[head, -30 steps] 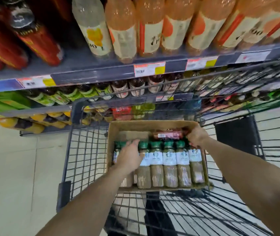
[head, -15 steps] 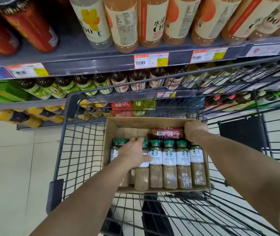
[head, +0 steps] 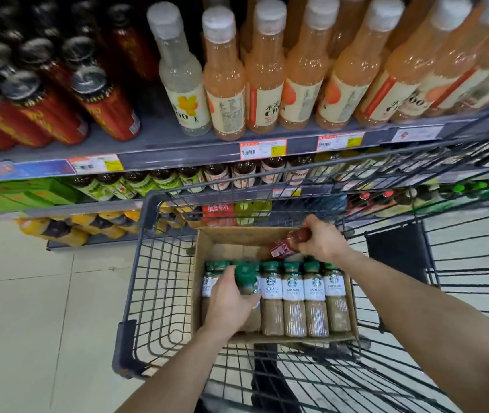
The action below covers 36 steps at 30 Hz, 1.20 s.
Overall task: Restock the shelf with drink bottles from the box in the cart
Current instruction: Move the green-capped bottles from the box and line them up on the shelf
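1. Inside the box [head: 204,251], which is sitting in the cart [head: 148,263], the left hand [head: 228,305] is curling its fingers round a green-capped bottle [head: 246,281] at the box's left end and tipping its cap up out of the row.
2. The right hand [head: 320,242] is pinching a red bottle [head: 285,245] over the box's far right corner, holding it slanted above the bare cardboard floor.
3. We are judging that each hand is taking one bottle so that two can go to the shelf [head: 177,156] beyond the box in a single reach (fewer trips that way).
4. The other bottles [head: 294,299] are appearing to lie on their sides across the near half of the box, packed shoulder to shoulder, which is likely stopping them from rolling.
5. We are noting smooth round bottles with green caps, white labels and tan drink inside (glass or plastic, we cannot tell). The box is looking like matte brown cardboard, and the cart like dark wire grid.
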Motion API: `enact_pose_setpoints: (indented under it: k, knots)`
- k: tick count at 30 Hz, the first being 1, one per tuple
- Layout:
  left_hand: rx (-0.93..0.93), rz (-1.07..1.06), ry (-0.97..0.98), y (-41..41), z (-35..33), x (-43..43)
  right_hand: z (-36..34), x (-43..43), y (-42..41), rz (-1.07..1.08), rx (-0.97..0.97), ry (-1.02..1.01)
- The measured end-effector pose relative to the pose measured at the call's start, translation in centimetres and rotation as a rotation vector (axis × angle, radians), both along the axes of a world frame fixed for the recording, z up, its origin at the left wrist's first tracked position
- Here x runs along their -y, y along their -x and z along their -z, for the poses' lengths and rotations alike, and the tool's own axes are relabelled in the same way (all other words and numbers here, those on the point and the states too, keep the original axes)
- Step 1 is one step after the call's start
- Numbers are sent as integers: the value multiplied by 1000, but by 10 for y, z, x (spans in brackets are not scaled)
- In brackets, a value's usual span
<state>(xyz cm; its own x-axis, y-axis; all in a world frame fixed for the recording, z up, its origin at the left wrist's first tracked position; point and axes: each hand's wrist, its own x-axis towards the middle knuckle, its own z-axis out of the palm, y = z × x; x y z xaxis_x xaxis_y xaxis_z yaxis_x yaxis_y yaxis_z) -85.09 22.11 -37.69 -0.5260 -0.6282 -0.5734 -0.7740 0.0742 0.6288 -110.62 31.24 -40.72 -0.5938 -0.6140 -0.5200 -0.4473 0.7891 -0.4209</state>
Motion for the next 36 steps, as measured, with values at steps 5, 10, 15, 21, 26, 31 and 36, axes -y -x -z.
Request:
enact_pose_setpoints:
  k: [5, 10, 15, 21, 26, 31, 36]
  knots:
    - [-131, -111, 1, -8, -49, 18, -53, 3, -20, 195, 71, 179]
    - [-251, -199, -14, -20, -111, 39, -134, 1, -42, 341, 181, 462]
    - [-406, -215, 35, -30, -191, 64, -228, 6, -67, 341, 269, 662]
    - [-578, -123, 117, -49, -282, 92, -336, 28, -97, 270, 173, 813]
    - [-678, -59, 202, -74, -337, 110, -411, 50, -124, 202, 65, 931]
    - [-747, -46, 211, -93, -360, 123, -460, 78, -140, 154, -7, 1001]
    - [-767, -35, 197, -87, -364, 136, -484, 117, -130, 97, 0, 1022]
